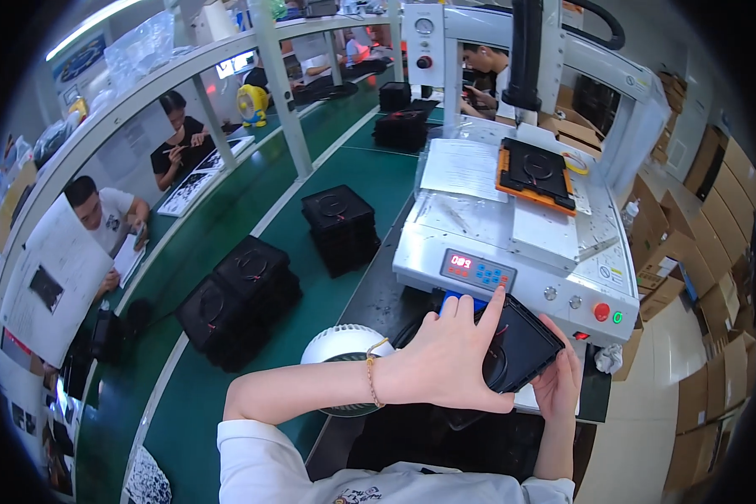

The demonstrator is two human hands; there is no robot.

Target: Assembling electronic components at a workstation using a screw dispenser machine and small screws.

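My left hand [447,361] reaches across with its fingers stretched out. Its index fingertip is at the lower edge of the machine's control panel [479,269], which has a red digital display and blue buttons; whether it presses one, I cannot tell. The thumb is spread out below, by the near edge of a black square plastic case [531,343]. My right hand [560,378] grips that case by its right side, holding it tilted in front of the machine. A thin cable shows inside the case, partly hidden by my left hand. Another black case [536,166] sits in an orange fixture under the press head.
Stacks of black cases [338,220] [248,290] stand on the green bench [311,294]. A white rounded device [344,343] lies under my left forearm. Red button [601,312] and green button sit at the machine's front right. Cardboard boxes [706,378] line the right; co-workers sit across.
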